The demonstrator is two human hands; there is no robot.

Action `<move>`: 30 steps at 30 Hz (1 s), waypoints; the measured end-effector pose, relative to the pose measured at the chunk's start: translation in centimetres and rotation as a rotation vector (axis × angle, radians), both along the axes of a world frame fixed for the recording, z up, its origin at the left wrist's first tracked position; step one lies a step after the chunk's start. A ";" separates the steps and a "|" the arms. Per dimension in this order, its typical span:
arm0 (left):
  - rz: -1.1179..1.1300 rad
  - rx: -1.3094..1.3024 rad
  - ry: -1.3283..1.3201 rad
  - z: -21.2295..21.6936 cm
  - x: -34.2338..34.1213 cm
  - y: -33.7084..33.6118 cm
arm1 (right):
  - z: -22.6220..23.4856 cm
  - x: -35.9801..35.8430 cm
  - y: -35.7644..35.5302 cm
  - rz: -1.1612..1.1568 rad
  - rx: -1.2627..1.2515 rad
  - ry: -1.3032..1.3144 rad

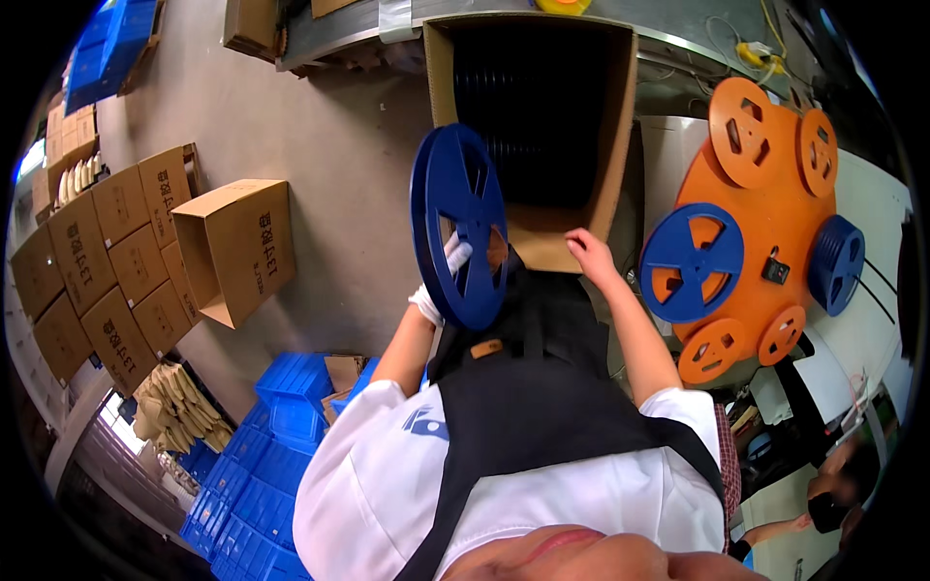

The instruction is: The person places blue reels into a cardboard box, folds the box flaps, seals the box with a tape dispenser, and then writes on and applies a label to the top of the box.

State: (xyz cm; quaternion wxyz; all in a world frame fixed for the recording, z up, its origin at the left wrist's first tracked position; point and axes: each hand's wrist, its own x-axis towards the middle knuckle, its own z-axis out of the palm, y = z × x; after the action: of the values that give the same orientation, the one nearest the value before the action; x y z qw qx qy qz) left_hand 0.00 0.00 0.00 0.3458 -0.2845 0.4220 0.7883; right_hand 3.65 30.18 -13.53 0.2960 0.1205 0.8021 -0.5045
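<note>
My left hand [457,256], in a white glove, grips a large blue reel [449,184] through one of its cut-outs. The reel stands on edge, with its two flanges apart, beside the left near corner of an open cardboard box [610,179]. Inside the dark box, the edges of several black reels [499,87] show; the rest is lost in shadow. My right hand [591,256] is bare, its fingers curled in with nothing visible in them. It rests at the box's near right corner; whether it touches the cardboard I cannot tell.
To the right, an orange plate [775,228] carries orange reels [741,131] and blue reels [692,261]. An open carton [237,247] and stacked cartons [116,257] stand on the left floor. Blue crates [262,484] are at lower left. A grey table [339,34] runs behind the box.
</note>
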 end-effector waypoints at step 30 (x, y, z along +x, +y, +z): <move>-0.075 -0.378 -0.045 -8.8 -14.6 0.9 | -12.5 -26.4 -14.4 0.946 0.755 0.566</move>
State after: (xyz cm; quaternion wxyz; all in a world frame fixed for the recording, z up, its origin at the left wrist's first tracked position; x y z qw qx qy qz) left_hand -14.62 0.86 -8.75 0.3244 -0.3460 0.5651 0.6750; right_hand -22.72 15.83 -25.99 0.2009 -0.2863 0.9367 -0.0172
